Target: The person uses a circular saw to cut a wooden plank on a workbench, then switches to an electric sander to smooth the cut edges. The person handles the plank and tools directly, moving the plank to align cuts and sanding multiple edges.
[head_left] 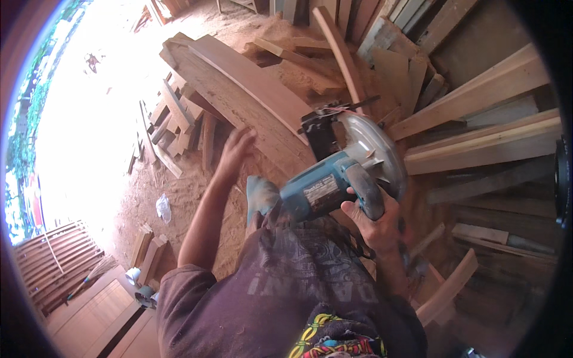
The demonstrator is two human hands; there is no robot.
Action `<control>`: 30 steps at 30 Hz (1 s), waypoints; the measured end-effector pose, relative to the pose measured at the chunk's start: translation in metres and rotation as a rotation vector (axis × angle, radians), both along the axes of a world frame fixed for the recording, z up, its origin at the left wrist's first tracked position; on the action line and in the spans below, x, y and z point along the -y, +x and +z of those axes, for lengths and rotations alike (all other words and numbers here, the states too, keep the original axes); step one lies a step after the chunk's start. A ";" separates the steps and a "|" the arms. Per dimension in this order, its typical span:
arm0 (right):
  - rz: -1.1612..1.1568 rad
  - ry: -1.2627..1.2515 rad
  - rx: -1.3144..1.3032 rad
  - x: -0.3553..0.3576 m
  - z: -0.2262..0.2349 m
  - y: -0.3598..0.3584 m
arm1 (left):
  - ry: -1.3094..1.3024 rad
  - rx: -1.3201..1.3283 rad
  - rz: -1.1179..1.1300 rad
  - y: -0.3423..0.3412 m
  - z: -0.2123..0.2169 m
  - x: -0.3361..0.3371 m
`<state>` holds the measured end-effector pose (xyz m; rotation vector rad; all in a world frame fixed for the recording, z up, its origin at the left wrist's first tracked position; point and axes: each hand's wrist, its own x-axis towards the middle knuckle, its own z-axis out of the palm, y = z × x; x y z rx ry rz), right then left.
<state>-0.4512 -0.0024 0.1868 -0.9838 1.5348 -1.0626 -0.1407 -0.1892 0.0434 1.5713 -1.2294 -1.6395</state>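
My right hand [377, 222] is wrapped around the rear handle of a teal circular saw [316, 186]. The saw is tipped on its side in front of my body, with its silver blade guard [373, 146] to the right and its black base plate [321, 130] facing away. My left hand [237, 146] is beside the edge of a thick, dusty plank [262, 128], its fingers stretched out and holding nothing. Whether the fingertips touch the wood I cannot tell. A smoother board [248, 77] lies on top of that plank and runs toward the saw.
A curved wooden piece [340, 51] rises beyond the saw. Long beams [483, 140] crowd the right side. Offcuts [173, 113] are heaped left of the plank on sawdust-covered ground [197, 164]. Slatted wood [57, 262] and a panel [95, 307] sit lower left.
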 end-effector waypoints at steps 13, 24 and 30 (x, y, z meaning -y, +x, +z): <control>-0.467 0.253 0.004 -0.002 -0.014 -0.001 | -0.114 0.944 0.197 -0.109 -0.108 0.181; -0.409 0.287 0.025 0.012 -0.018 -0.009 | -0.246 0.907 0.231 -0.129 -0.072 0.134; -0.310 0.266 -0.058 0.020 -0.005 -0.018 | -0.274 0.891 0.267 -0.126 -0.079 0.166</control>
